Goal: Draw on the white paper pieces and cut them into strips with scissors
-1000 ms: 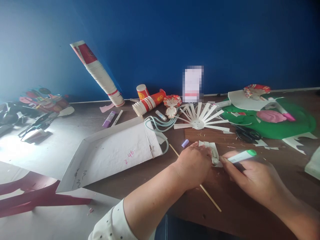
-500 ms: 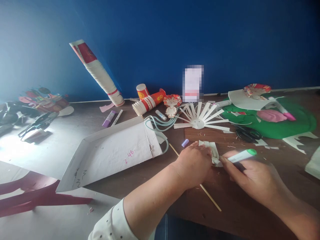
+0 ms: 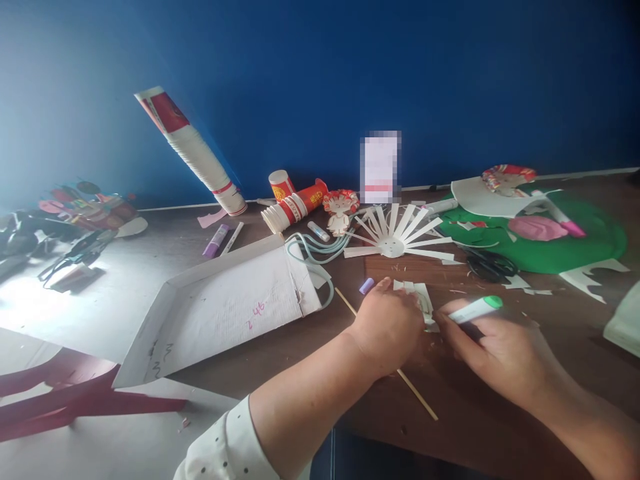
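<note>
My right hand point(image 3: 505, 360) is closed around a white marker point(image 3: 470, 311) whose green end points up and to the right. The writing end is hidden by my fingers, close to a small white cut paper piece point(image 3: 424, 293). My left hand point(image 3: 390, 327) holds that piece against the dark table, its fingers curled over the left part and partly hidden. Under the left hand runs a thin wooden stick point(image 3: 418, 395). A lilac cap point(image 3: 367, 286) lies just beyond it. Behind both hands sits a paper cup cut into splayed strips point(image 3: 393, 247), with a small face drawn on its base.
A white box lid point(image 3: 215, 313) lies left. Behind are red paper cups point(image 3: 300, 203), a leaning cup stack point(image 3: 200, 160), a doll cutout point(image 3: 340, 217) and a coiled cable point(image 3: 320, 248). Black scissors point(image 3: 487, 265) and a green sheet point(image 3: 595, 233) lie right, among paper scraps.
The whole view has shifted slightly to the left. My right hand and the marker have moved a little; the left hand keeps its place on the paper piece.
</note>
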Tool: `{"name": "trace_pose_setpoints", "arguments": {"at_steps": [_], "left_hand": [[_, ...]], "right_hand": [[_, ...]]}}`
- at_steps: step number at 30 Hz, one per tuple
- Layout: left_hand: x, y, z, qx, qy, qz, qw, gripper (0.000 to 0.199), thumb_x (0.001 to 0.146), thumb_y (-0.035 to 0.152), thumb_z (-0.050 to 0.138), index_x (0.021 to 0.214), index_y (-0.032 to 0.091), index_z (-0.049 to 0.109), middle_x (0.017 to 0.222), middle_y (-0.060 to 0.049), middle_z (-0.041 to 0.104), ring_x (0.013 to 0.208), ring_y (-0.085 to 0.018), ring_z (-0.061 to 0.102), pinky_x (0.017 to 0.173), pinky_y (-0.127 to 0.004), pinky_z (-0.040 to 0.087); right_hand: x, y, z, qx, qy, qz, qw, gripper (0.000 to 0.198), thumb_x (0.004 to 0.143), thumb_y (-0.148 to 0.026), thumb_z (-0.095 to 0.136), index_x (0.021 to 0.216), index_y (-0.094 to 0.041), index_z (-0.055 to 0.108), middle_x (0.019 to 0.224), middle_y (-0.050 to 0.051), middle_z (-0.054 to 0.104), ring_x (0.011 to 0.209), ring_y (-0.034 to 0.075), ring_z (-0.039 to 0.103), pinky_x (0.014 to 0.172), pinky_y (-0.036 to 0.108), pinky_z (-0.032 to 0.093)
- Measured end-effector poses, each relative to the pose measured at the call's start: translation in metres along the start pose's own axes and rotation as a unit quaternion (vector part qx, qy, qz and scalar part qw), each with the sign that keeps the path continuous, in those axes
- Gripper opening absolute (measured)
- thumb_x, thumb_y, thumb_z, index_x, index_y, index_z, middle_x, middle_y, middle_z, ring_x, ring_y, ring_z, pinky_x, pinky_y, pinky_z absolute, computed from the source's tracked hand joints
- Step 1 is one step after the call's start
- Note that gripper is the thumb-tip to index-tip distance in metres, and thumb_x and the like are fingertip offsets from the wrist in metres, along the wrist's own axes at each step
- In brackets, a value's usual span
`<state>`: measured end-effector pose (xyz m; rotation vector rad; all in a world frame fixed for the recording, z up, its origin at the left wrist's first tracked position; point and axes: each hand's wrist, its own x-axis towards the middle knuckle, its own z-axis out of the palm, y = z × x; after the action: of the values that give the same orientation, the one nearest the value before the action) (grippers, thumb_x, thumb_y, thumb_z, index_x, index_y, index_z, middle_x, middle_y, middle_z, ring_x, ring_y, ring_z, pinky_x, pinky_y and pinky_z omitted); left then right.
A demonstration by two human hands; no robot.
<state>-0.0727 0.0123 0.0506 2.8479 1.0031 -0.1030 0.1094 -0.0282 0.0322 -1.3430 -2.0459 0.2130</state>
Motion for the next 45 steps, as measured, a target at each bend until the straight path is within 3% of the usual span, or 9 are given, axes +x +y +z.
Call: {"name": "trace_pose_setpoints", "arguments": {"at_steps": [8, 19, 30, 45], "left_hand": [[-0.0006, 0.0022, -0.0043, 0.004, -0.025, -0.012, 1.0, 0.023, 0.096, 0.019, 0.05, 0.098, 0.015, 0.073, 0.112, -0.009, 0.072, 0.108, -0.022, 0.065, 0.114, -0.044, 0.039], [0.0, 0.0027, -0.002, 0.009, -0.009, -0.012, 1.0, 0.023, 0.097, 0.019, 0.048, 0.095, 0.014, 0.071, 0.105, -0.01, 0.072, 0.104, -0.022, 0.066, 0.105, -0.039, 0.045], [-0.0014, 0.0006, -0.0035, -0.012, 0.011, -0.016, 1.0, 0.017, 0.094, 0.016, 0.053, 0.09, 0.014, 0.07, 0.099, -0.011, 0.073, 0.101, -0.023, 0.067, 0.1, -0.038, 0.049], [-0.0006, 0.0, -0.0061, -0.008, -0.005, -0.015, 1.0, 0.015, 0.092, 0.015, 0.056, 0.093, 0.013, 0.07, 0.107, -0.011, 0.073, 0.101, -0.022, 0.068, 0.1, -0.037, 0.05]], "right_hand": [[-0.0013, 0.0006, 0.0022, 0.013, 0.004, 0.002, 1.0, 0.03, 0.099, -0.039, 0.054, 0.08, -0.024, 0.072, 0.066, -0.001, 0.074, 0.054, 0.018, 0.071, 0.055, 0.028, 0.052], [-0.0031, 0.0013, 0.0031, 0.027, -0.017, 0.03, 0.999, 0.032, 0.098, -0.043, 0.052, 0.078, -0.025, 0.071, 0.063, 0.0, 0.071, 0.053, 0.019, 0.068, 0.057, 0.029, 0.053], [-0.0004, -0.0035, -0.0017, 0.022, 0.013, -0.004, 1.0, 0.024, 0.096, -0.034, 0.055, 0.079, -0.026, 0.069, 0.058, -0.003, 0.069, 0.047, 0.015, 0.064, 0.051, 0.026, 0.049], [-0.0039, 0.0009, 0.0058, 0.046, -0.026, 0.006, 0.999, 0.024, 0.099, -0.035, 0.055, 0.08, -0.026, 0.068, 0.064, -0.003, 0.072, 0.053, 0.016, 0.068, 0.057, 0.027, 0.051]]}}
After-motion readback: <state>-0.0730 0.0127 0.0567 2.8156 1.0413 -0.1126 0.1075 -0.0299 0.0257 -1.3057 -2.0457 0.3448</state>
